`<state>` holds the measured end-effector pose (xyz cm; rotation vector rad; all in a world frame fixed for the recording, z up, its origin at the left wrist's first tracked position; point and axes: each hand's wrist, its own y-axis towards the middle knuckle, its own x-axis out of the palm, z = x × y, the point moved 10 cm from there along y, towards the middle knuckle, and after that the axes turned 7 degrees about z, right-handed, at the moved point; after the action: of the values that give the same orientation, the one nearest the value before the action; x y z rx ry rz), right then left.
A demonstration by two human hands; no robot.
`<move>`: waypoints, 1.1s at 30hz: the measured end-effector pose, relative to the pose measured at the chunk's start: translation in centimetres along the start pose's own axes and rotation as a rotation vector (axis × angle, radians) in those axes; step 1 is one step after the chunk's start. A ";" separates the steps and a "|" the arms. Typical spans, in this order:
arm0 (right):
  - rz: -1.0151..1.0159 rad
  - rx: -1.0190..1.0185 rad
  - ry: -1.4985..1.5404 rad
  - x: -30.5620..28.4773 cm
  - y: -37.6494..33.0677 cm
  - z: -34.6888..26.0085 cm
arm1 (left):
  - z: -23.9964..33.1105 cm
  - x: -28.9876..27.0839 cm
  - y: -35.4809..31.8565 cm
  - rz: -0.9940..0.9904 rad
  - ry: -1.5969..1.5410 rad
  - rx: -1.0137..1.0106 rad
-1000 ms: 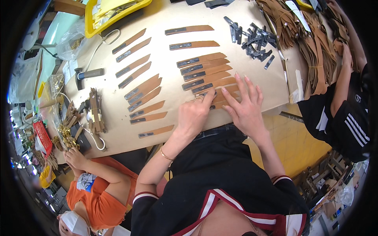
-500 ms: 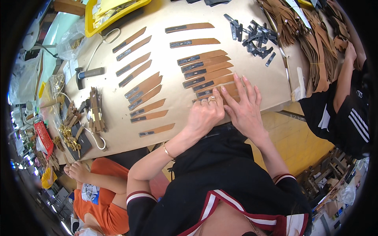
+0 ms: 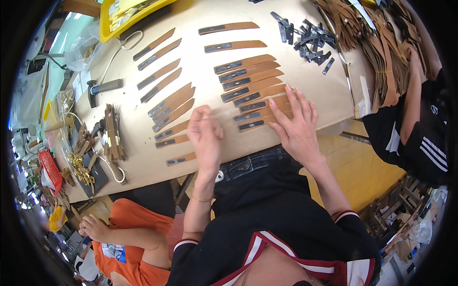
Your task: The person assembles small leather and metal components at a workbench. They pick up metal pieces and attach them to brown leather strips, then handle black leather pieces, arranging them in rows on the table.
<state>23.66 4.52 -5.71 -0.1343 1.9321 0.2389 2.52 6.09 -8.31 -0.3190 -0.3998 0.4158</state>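
Note:
In the middle of the table, an overlapping column of brown leather strips (image 3: 260,62) lies with dark, shiny rectangular pieces (image 3: 251,125) on the left ends. My right hand (image 3: 298,125) rests flat on the nearest of these strips, fingers spread, covering their right ends. My left hand (image 3: 206,138) hovers left of that column, its fingers curled together and slightly blurred; a faint pale streak shows by the fingertips, too vague to name. Beneath and beside it runs a second column of similar strips (image 3: 172,107), the nearest ones partly hidden by the hand.
Loose black pieces (image 3: 312,44) lie in a heap at the far right, near bundled brown strips (image 3: 381,71). A hammer (image 3: 105,87), a cord and a yellow tray (image 3: 106,28) are at left. Co-workers sit on both sides: an orange shirt (image 3: 136,262), a black sleeve (image 3: 420,143).
My left hand has lifted off the nearest strips and moved left, uncovering their dark ends. My right hand stays on the strips, almost unmoved.

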 end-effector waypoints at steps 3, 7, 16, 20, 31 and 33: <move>0.009 -0.009 0.001 0.0 0.1 -0.1 | -0.3 -1.5 0.3 -0.021 -0.402 -0.145; 0.028 -0.027 -0.020 -0.1 0.0 -0.3 | 0.7 0.4 -0.6 -0.230 0.011 0.051; 0.055 -0.035 -0.142 0.1 -0.1 -0.3 | 1.3 6.5 -3.5 -0.381 1.059 0.712; 0.068 -0.020 -0.097 -0.2 -0.2 -0.2 | 0.2 7.3 -4.9 -0.516 1.344 0.979; 0.091 -0.059 -0.028 -0.3 -1.2 -1.4 | -2.0 8.6 -6.9 -0.599 1.649 1.150; 0.090 -0.072 -0.038 -0.4 -1.1 -1.5 | -2.3 8.8 -7.4 -0.594 1.696 1.219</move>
<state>22.62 3.12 -4.94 -0.0891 1.8942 0.3685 13.35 3.15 -4.84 0.6746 1.3918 -0.3213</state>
